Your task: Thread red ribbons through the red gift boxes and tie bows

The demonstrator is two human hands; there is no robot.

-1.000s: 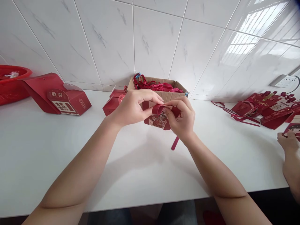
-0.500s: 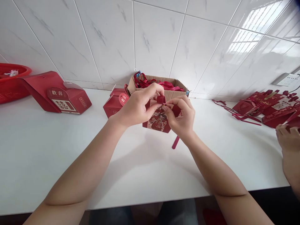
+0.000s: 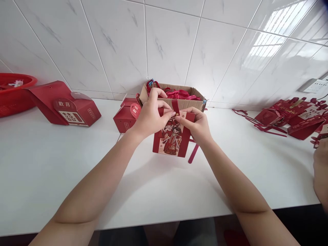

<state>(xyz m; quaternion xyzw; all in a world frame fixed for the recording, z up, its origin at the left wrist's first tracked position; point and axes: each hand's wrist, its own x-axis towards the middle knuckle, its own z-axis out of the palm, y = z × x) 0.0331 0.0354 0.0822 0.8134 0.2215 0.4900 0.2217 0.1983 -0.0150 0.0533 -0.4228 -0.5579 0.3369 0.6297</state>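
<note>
A red card (image 3: 171,140) printed with costumed figures hangs upright over the white table, in front of the cardboard box. A dark red ribbon (image 3: 175,105) rises from its top, with a tiny gold-coloured piece at the base. My left hand (image 3: 153,114) is closed there, thumb and forefinger pinching the ribbon by the gold piece. My right hand (image 3: 198,123) is closed on the card's upper right, thumb in front and the other fingers behind. A loose ribbon end (image 3: 193,153) shows below my right hand.
Behind the card stands the cardboard box (image 3: 198,94) full of red ribbons, clipped at its corners. Red gift boxes (image 3: 125,116) (image 3: 77,111) and a red basin (image 3: 15,102) lie leftward. At right are several red boxes (image 3: 294,118), loose ribbons and another person's hand (image 3: 321,160).
The card has tilted so more of its printed front faces me. The ribbon loop between my hands now stands up straight above the card. The other person's hand shifted right.
</note>
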